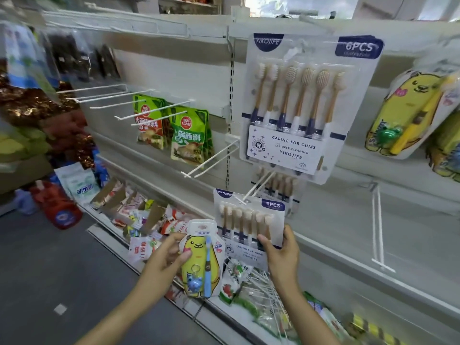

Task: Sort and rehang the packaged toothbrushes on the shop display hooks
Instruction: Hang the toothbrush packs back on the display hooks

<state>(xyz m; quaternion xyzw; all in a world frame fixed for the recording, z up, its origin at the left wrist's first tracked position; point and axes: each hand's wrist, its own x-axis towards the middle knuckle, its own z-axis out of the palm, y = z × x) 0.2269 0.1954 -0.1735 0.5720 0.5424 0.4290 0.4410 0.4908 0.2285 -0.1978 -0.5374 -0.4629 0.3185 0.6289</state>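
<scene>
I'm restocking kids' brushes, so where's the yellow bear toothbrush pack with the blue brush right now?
In the head view, lower centre: the left hand holds the bear pack, just left of the six-piece pack.

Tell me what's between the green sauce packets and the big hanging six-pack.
Head view: bare white shelf backing, a slotted upright and an empty double hook; sauce packets, six-pack.

Both bare forearms reach forward and upward, the left hand (167, 255) curled with thumb pinching across its front, the right hand (281, 252) raised slightly higher, fingers wrapped and thumb pressed flat.
</scene>
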